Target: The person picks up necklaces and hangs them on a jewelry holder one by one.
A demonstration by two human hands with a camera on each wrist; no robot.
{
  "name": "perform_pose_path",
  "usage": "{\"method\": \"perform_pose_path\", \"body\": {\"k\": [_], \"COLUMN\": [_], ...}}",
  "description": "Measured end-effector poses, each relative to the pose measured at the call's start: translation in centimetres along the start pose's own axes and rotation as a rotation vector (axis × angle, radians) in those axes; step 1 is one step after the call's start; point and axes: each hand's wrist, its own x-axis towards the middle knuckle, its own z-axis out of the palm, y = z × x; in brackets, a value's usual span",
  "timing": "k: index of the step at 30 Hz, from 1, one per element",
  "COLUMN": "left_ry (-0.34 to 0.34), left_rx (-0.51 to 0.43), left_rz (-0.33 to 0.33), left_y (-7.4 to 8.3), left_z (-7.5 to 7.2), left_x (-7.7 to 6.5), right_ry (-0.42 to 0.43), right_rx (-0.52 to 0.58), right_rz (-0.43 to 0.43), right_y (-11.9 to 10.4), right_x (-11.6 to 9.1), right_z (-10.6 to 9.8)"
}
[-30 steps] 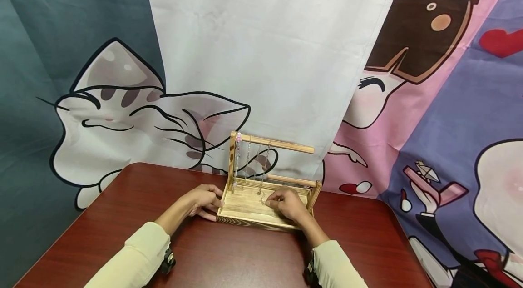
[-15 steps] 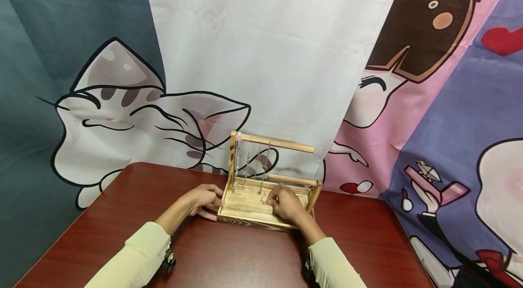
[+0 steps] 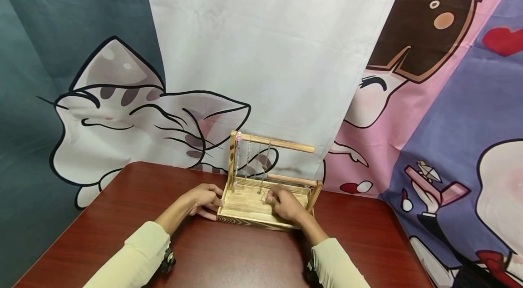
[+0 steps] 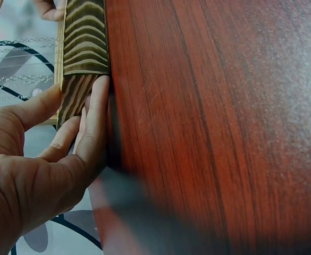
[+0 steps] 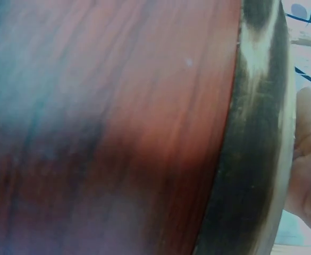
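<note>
A wooden jewelry stand [image 3: 245,206] with a shallow tray base and two crossbars rests on the table. My left hand [image 3: 206,199] grips its left end; in the left wrist view, the thumb lies at the tray's upper edge and the fingers at the side and front corner. Over the tray, my right hand [image 3: 286,205] pinches a thin chain [image 3: 263,198] that droops to the left of the fingertips. The right wrist view catches only part of this hand [image 5: 310,159] behind the dark front board, with its fingertips hidden.
From the upper crossbar [image 3: 286,145] hang several chains, among them a pink-beaded strand [image 3: 238,156] at the left post. A lower crossbar [image 3: 292,180] spans the right half. Behind the red-brown table [image 3: 245,256] hangs a cartoon-printed cloth [image 3: 265,52].
The right fingertips have risen slightly and curled closer, with the thin chain shifting along with them. My left hand and the stand stay where they were.
</note>
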Motion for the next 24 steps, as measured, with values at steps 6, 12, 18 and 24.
{"method": "perform_pose_path", "body": {"k": [6,12,18,24], "left_ry": [0.001,0.002,0.002,0.000], "left_rx": [0.002,0.005,0.005,0.006], "left_rz": [-0.004,-0.006,-0.007,-0.008], "left_y": [-0.1,0.0,0.1,0.2], "left_z": [0.0,0.0,0.0,0.0], "left_x": [0.1,0.0,-0.1,-0.2], "right_ry": [-0.005,0.014,-0.026,-0.100], "right_rx": [0.068,0.065,0.187,0.178], "right_rz": [0.067,0.100,0.115,0.251], "right_y": [0.8,2.6,-0.5,-5.2], "right_x": [0.4,0.7,0.0,-0.4], "right_z": [-0.1,1.0,-1.2,-4.0]}}
